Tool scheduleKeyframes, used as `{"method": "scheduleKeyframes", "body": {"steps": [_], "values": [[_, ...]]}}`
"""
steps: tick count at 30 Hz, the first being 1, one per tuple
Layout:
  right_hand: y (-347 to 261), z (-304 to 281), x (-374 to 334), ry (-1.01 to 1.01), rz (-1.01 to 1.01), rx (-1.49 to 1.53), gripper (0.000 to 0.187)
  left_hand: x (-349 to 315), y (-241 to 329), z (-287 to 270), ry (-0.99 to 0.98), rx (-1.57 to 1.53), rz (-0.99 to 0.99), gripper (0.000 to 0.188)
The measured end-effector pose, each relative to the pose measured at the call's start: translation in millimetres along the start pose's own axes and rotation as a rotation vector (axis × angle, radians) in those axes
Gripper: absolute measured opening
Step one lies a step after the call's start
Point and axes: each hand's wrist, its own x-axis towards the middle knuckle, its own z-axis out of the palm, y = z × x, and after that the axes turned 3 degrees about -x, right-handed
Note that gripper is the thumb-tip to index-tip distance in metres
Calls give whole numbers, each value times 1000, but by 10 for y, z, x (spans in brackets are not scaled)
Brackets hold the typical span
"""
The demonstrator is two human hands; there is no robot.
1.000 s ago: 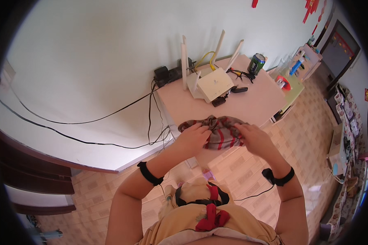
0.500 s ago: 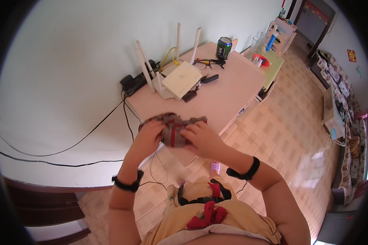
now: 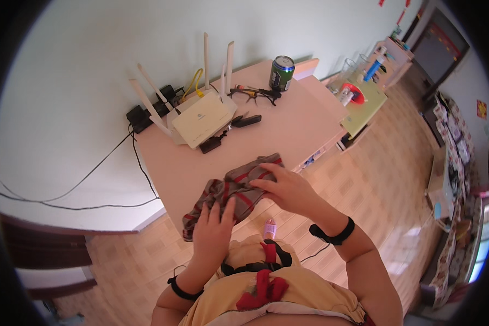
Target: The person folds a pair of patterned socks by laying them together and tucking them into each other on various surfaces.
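A grey-brown cloth (image 3: 234, 183) with red stripes lies crumpled across the near edge of the pink table, stretched from lower left to upper right. On its lower left end rests my left hand (image 3: 213, 234), fingers spread and pointing away from me. My right hand (image 3: 289, 190) touches the cloth near its right end, with the fingers reaching out over the fabric and apart. Folds bunch up between the two hands. Part of the cloth's underside is hidden.
On the pink table (image 3: 304, 127) stand a white router (image 3: 202, 118) with several antennas and a green can (image 3: 282, 73). Glasses (image 3: 254, 96) and a black folding knife-like item (image 3: 247, 120) lie nearby. A black power strip (image 3: 141, 117) trails cables along the wall.
The bunched cloth has been spread out longer and lowered onto the table edge. My left hand moved down and nearer to me; the hands are farther apart. The view shifted.
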Motion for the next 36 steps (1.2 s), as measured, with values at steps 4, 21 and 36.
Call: {"method": "scheduleKeyframes", "body": {"steps": [4, 21, 36], "values": [[672, -261, -95, 20, -11, 21, 44, 437, 481, 361, 52, -21, 1, 55], [749, 243, 453, 133, -25, -66, 46, 793, 138, 425, 107, -110, -258, 46], [307, 366, -89, 237, -333, 34, 35, 107, 177, 92, 94, -268, -287, 33]]}}
